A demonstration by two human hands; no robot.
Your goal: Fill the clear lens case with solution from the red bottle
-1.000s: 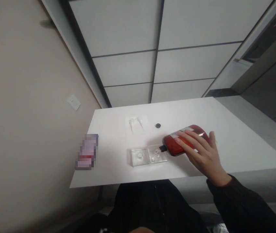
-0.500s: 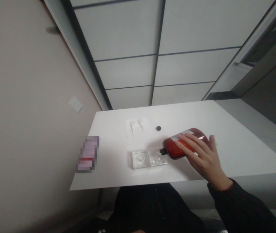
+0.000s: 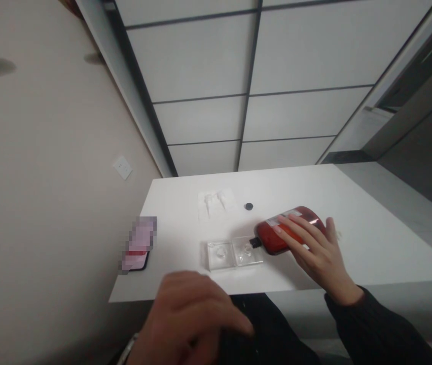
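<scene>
A red see-through bottle with a pale label leans on its side, its black neck pointing left. My right hand is wrapped over the bottle and holds it tilted. The black neck sits over the right part of a clear square double container, which has a round hollow in each half. In front of the table edge is my left hand, its fingers curled and smeared by motion, thumb toward the right. Whether it holds anything is hidden.
A small black round cap lies behind the bottle. Two small white pointed pieces rest on a pale sheet. A blurred-out phone lies at the left edge of the white table. A wall stands close on the left.
My left hand has come up into view from below, in front of the table. The bottle and my right hand keep their place over the container; the view has tipped slightly upward.
</scene>
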